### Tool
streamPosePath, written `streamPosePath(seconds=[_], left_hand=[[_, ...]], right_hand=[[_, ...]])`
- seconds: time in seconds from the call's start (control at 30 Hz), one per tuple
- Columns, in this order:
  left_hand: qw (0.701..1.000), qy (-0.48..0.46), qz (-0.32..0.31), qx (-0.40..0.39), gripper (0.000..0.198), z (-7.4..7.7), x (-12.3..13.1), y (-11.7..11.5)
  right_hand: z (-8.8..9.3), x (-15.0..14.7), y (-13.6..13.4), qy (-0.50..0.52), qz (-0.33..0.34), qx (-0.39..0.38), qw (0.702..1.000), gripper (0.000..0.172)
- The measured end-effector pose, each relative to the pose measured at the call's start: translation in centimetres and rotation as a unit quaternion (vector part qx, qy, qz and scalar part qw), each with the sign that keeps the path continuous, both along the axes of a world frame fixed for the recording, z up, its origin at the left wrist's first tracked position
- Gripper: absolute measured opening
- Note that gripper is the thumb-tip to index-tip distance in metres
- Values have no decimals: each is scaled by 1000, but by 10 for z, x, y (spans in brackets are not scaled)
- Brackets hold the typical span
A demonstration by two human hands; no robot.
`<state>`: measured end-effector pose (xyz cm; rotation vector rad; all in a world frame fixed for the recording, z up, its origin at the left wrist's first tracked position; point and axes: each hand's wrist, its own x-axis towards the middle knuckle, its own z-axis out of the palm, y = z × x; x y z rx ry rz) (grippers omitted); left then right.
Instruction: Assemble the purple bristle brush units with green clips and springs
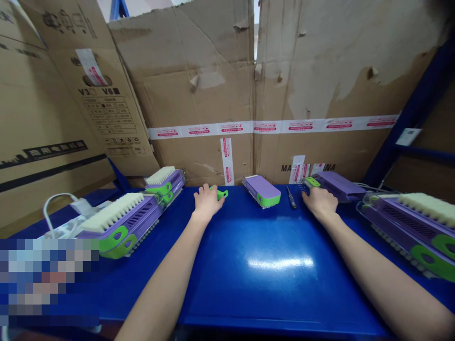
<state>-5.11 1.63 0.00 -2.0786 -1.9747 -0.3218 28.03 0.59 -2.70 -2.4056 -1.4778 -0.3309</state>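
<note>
My left hand (206,201) rests on the blue table (270,265) with its fingers curled over a small green handle piece (222,193). My right hand (321,201) lies further right, its fingers closed on the green end of a purple brush body (337,184) at the back of the table. Between my hands sits a purple block with a green end (262,190), and a small dark screwdriver (291,197) lies just right of it.
Finished purple-and-green brushes with pale bristles are stacked at left (124,222) and at right (412,222). A white cable and power strip (67,208) lie far left. Taped cardboard boxes (249,94) wall the back; a blue shelf post (408,113) stands at right.
</note>
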Motion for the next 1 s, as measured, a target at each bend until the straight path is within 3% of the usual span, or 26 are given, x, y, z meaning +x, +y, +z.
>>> streamPosePath(seconds=[0.23, 0.47, 0.73, 0.87, 1.0], left_hand=[[999, 8, -5, -51, 38, 3, 2, 1], [998, 23, -25, -48, 31, 3, 2, 1], [997, -2, -75, -33, 28, 6, 9, -1], [994, -11, -96, -46, 35, 8, 17, -7], [991, 33, -116, -65, 24, 11, 21, -10]], right_hand=[[7, -4, -2, -10, 8, -24, 1000, 39], [6, 0, -4, -17, -4, -32, 999, 37], [13, -21, -11, -114, 55, 134, 983, 41], [12, -34, -11, -151, 115, 180, 965, 38], [13, -42, -13, -182, 184, 235, 937, 37]])
